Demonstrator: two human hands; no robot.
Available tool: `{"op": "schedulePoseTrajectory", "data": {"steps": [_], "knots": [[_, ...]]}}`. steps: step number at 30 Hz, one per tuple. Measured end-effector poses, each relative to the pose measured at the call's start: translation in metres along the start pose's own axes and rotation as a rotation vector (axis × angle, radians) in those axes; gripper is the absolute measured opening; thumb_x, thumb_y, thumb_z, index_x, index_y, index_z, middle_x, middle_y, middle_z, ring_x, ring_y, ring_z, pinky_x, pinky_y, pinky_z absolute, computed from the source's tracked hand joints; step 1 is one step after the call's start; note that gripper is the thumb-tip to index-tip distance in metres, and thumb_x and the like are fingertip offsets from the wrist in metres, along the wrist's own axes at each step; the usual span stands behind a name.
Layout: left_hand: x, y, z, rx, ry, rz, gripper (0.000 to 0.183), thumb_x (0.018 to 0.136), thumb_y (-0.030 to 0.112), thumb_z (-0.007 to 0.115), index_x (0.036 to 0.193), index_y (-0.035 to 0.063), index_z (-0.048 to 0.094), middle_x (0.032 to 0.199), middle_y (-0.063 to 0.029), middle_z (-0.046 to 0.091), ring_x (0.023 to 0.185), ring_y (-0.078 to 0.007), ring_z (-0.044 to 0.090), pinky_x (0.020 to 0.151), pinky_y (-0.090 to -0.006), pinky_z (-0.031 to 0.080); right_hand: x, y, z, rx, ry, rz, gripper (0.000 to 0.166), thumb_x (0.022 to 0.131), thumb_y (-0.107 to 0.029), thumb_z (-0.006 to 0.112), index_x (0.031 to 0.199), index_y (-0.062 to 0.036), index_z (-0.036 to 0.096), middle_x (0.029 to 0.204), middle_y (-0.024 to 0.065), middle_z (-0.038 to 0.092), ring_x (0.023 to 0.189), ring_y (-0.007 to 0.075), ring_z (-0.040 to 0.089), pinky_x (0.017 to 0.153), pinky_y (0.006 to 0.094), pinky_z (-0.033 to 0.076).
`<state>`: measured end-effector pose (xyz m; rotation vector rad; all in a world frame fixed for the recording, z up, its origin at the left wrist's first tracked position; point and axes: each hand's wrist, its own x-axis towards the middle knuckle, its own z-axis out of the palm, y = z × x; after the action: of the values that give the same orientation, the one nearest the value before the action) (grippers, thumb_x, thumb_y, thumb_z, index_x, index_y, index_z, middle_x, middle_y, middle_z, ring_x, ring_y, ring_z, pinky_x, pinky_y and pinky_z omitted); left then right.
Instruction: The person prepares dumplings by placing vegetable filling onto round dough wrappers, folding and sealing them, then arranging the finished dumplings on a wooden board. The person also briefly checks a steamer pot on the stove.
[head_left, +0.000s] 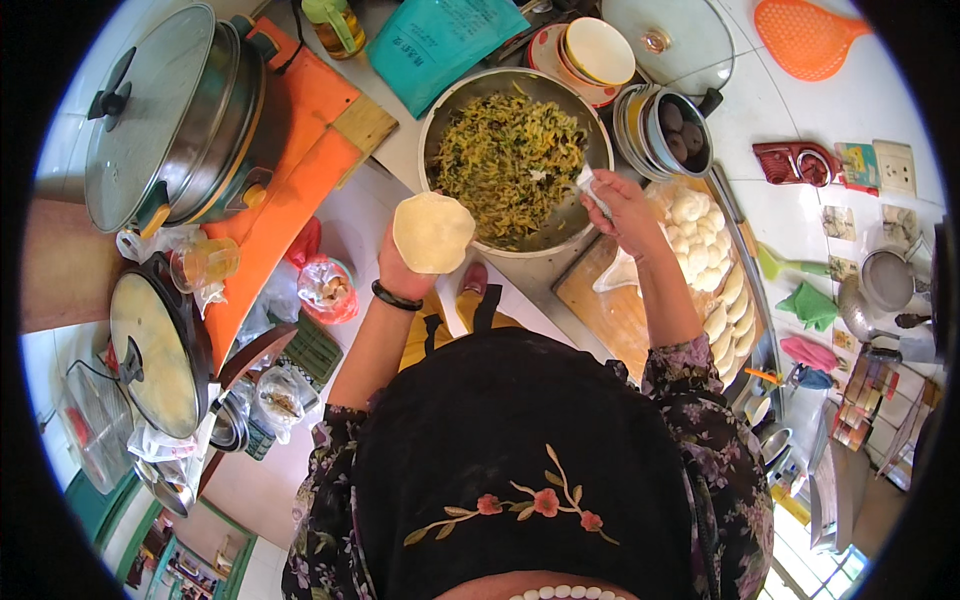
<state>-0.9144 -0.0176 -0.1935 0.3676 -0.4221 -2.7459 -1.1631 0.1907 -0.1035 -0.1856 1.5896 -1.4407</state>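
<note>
A round, flat dough wrapper lies across the palm of my left hand, which supports it beside the near left rim of a large metal bowl. Chopped vegetable filling with green, yellow and dark bits covers much of the bowl's inside. My right hand grips a white spoon at the bowl's right side, its tip by the filling. To the right of that hand, a wooden board carries several dough pieces and a column of folded dumplings.
An electric pot with a glass lid stands on an orange surface at left, with a lidded pan below it. Beyond the bowl are a teal packet, an oil jug, stacked bowls and metal basins.
</note>
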Motion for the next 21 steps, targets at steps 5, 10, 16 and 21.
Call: {"op": "schedulePoseTrajectory", "data": {"steps": [5,10,16,21], "knots": [[-0.001,-0.001,0.000,-0.042,0.028,-0.021,0.042,0.095,0.013,0.046,0.135,-0.0003,0.043,0.131,-0.0158,0.054,0.118,-0.0341,0.056,0.101,-0.0548,0.046,0.008,0.018,0.030,-0.699,0.294,-0.512,0.035,0.095,-0.007,0.050,0.129,0.0020,0.051,0.081,0.0104,0.057,0.059,0.0205,0.053,0.054,0.0316,0.044],[-0.001,-0.003,-0.004,-0.141,-0.027,-0.054,0.049,0.101,0.034,0.032,0.136,0.0028,0.046,0.133,-0.0141,0.055,0.122,-0.0333,0.053,0.104,-0.0499,0.043,0.013,0.032,0.064,-1.176,0.390,-0.746,0.053,0.083,0.003,0.053,0.135,-0.0026,0.047,0.091,0.0189,0.053,0.076,0.0378,0.058,0.066,0.0437,0.049],[0.001,0.002,-0.004,-0.356,0.077,-0.118,0.041,0.100,0.021,0.037,0.134,0.0000,0.044,0.131,-0.0171,0.054,0.119,-0.0371,0.055,0.101,-0.0596,0.044,0.025,0.027,0.047,-1.115,0.447,-0.695,0.049,0.085,0.002,0.053,0.133,-0.0033,0.051,0.092,0.0191,0.054,0.080,0.0401,0.058,0.069,0.0457,0.048],[0.006,0.001,-0.005,-0.338,0.089,-0.142,0.044,0.101,0.027,0.034,0.134,0.0001,0.045,0.131,-0.0172,0.054,0.119,-0.0376,0.055,0.102,-0.0603,0.042,0.062,0.046,0.055,-1.246,0.469,-0.671,0.047,0.086,-0.001,0.052,0.133,-0.0045,0.052,0.092,0.0199,0.055,0.077,0.0385,0.061,0.066,0.0447,0.051]]}}
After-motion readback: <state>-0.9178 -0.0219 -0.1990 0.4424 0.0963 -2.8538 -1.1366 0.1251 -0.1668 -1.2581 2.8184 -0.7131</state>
